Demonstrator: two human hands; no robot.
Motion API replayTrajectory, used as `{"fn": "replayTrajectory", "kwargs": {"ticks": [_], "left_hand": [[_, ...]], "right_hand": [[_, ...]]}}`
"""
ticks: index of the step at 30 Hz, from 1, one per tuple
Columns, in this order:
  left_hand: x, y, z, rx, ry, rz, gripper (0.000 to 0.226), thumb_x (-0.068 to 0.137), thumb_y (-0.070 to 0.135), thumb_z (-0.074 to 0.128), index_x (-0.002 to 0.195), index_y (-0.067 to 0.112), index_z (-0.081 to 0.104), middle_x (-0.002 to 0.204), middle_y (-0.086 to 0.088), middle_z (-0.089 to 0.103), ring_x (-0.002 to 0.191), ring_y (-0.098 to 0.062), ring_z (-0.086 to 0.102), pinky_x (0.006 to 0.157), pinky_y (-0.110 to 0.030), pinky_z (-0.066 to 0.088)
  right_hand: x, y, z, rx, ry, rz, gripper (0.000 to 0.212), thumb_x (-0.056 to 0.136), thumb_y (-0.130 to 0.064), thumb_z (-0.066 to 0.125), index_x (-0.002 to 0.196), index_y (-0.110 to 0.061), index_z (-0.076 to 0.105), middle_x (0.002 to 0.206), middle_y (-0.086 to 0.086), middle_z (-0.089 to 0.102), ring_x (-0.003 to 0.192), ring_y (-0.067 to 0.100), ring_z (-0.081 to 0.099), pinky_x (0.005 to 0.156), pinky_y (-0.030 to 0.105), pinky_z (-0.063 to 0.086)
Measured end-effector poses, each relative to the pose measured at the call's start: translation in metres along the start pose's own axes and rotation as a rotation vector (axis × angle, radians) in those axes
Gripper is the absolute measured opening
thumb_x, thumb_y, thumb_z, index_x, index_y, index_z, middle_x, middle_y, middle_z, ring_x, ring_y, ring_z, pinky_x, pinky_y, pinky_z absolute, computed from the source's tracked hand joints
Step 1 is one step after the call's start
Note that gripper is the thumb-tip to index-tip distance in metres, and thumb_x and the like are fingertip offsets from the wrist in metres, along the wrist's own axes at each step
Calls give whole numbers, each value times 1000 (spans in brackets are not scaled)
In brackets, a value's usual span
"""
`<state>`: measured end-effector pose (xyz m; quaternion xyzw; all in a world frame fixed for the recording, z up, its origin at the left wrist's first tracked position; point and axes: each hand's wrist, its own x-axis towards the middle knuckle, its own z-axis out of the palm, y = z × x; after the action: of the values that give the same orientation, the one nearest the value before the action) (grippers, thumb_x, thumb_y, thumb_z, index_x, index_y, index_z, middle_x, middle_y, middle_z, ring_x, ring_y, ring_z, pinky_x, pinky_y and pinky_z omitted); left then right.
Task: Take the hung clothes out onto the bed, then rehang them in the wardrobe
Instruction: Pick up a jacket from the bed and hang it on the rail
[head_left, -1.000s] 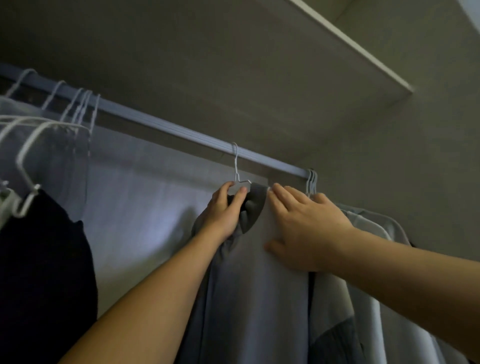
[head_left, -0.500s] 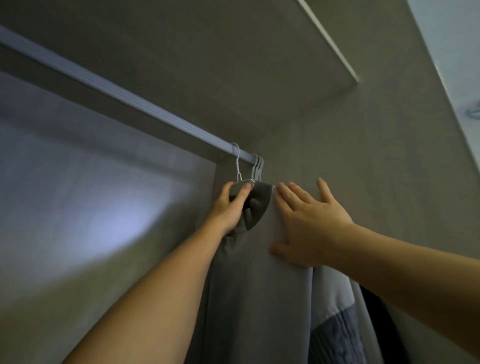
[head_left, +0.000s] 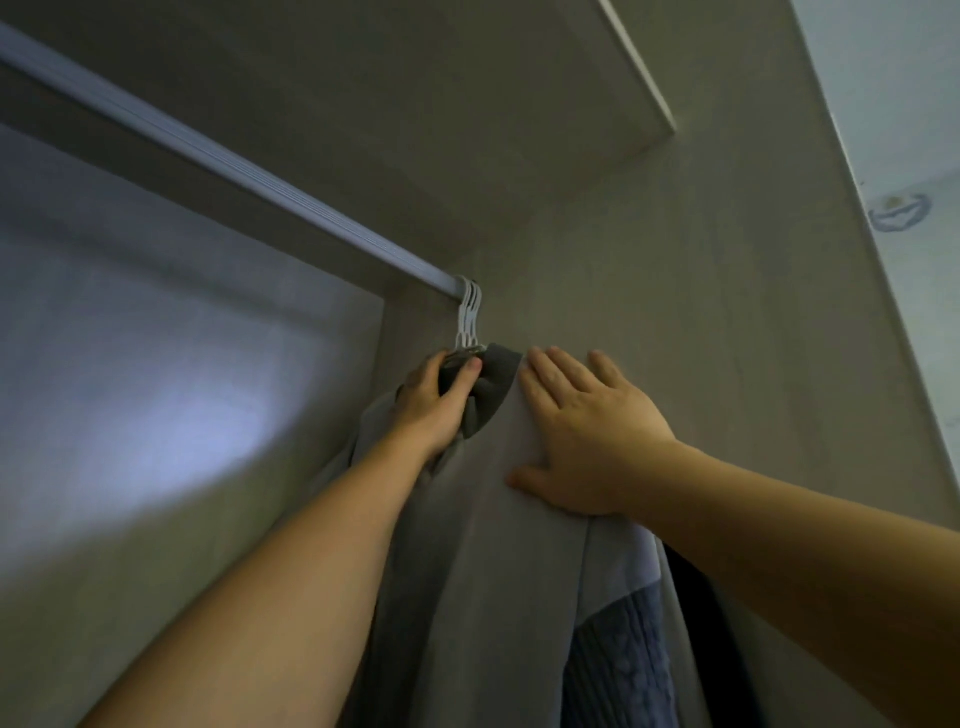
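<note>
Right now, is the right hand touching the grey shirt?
Touching: the head view shows the right hand pressed flat on the grey shirt, fingers straight.

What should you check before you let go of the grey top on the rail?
1. The hanger hooks sit over the rail: ok.
2. The left hand grips the grey top at its collar, just under the hooks: ok.
3. The right hand lies flat on the grey top, fingers straight: ok.
4. The grey top hangs evenly: cannot tell, its shoulders are hidden.
5. Room to slide further right: not ok, the hooks are bunched at the rail's end by the side wall.
</note>
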<state>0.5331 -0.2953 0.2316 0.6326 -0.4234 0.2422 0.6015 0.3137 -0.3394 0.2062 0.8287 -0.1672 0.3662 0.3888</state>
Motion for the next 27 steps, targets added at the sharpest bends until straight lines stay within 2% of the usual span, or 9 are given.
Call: {"fn": "replayTrajectory", "kwargs": {"ticks": [3,8,10,12,14,17,20,23,27], "left_hand": [[-10,3,-7,5,9,-11,96,67,89,32,149,38,33,155,-5,37,142,-28,35,117,-46,28],[-50,7,-10,154,68,123,82,88,72,42,156,30,22,164,0,18,151,-20,11,123,-40,11],[-78,17,-6,214,68,185,92,77,81,32,156,35,18,165,4,13,152,-18,8,123,-43,8],[-108,32,3,237,27,237,91,76,80,29,156,37,17,166,5,8,152,-19,4,122,-45,6],[-146,50,14,235,-42,295,90,77,79,28,156,38,16,166,4,4,152,-18,0,122,-47,5],[-213,76,31,220,-116,390,84,80,77,25,155,42,14,166,8,0,152,-14,-4,122,-50,5],[-285,100,49,250,-198,440,76,85,75,24,154,46,8,165,14,-8,151,-10,-13,122,-47,-5],[-357,123,73,253,-269,463,73,89,73,23,154,45,5,165,15,-10,151,-12,-16,122,-48,-7],[-450,150,119,230,-370,504,72,93,70,24,157,38,12,166,10,-5,152,-17,-12,121,-53,-4]], "right_hand": [[-9,1,-1,37,66,-9,95,82,-70,16,156,-10,8,164,11,3,150,27,7,122,46,7],[-45,11,-8,68,45,-11,88,83,-64,11,155,-14,20,163,8,13,149,29,16,120,45,11],[-69,17,-10,59,62,-12,82,86,-62,19,152,-14,31,159,8,26,145,30,28,117,49,20],[-100,21,-11,45,60,7,77,87,-59,31,147,-13,40,154,9,38,141,32,36,114,54,28],[-137,26,-11,38,43,46,74,85,-57,36,145,-13,44,151,10,43,141,33,36,114,57,28],[-204,35,-10,2,30,51,74,84,-54,37,145,-12,44,153,11,40,145,33,29,115,59,21],[-278,44,-14,20,-21,68,74,89,-56,34,150,-16,35,160,8,25,150,30,14,117,60,15],[-354,57,-13,56,-121,102,76,92,-62,28,155,-20,24,164,6,11,151,30,2,117,60,9],[-469,82,-10,103,-279,148,75,94,-63,26,155,-19,22,164,5,11,151,30,4,116,61,9]]}}
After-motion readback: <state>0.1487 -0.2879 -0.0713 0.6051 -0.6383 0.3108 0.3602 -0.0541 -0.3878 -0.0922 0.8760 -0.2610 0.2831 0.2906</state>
